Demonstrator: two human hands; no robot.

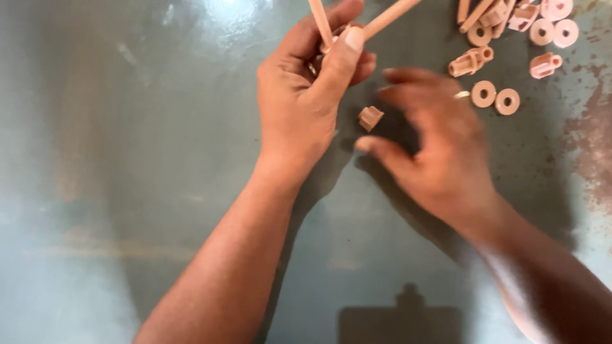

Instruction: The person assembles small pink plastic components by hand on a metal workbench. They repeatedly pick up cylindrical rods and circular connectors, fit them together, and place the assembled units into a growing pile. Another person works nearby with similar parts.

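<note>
While the grey-green tabletop (127, 159) fills the view, both forearms enter from the bottom edge. L hand (309, 102) is curled shut, thumb and fingers pinching two pale sticks (389, 18) that meet at a small joint piece hidden in the grip; sticks run up out of frame. R hand (440, 150), motion-blurred, hangs spread w/ fingers loose, holding nothing, just beside a small tan connector block (370, 118) lying on the table between the hands. Judged progress: early, only two sticks joined; the parts pile (510, 25) at top right (pegs, sleeves) and two washers (495, 97) nearby look unused. Room: wide bare surface to the left and below; right side crowded by parts, top edge close to the sticks
</note>
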